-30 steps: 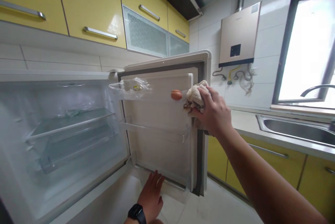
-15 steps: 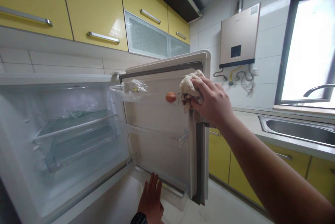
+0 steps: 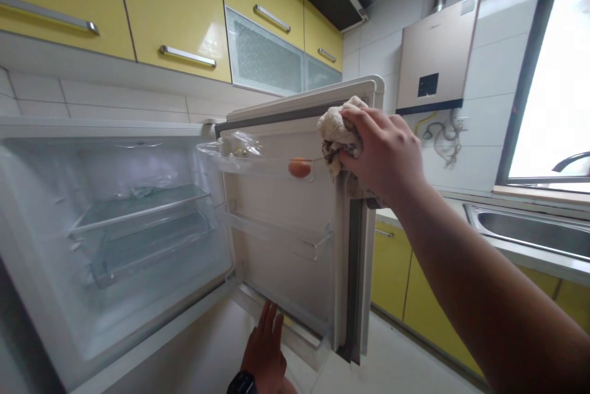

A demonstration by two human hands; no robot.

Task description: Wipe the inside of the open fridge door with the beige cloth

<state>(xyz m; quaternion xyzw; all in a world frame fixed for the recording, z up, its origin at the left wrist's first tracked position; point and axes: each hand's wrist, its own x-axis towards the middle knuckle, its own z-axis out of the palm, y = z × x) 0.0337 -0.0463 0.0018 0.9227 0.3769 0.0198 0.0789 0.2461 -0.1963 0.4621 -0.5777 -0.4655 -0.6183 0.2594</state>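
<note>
Right hand (image 3: pixel 387 154) clenched around a cloth (image 3: pixel 334 130) on the fridge door (image 3: pixel 286 222) near the egg (image 3: pixel 299 167); left hand (image 3: pixel 266 351), fingers open, steadies the door's bottom edge; wiping should skirt the egg.

left wrist: black smartwatch (image 3: pixel 240 383) on a dark band
right arm (image 3: pixel 483 295): bare, no sleeve showing
hands: no gloves, no rings
</note>
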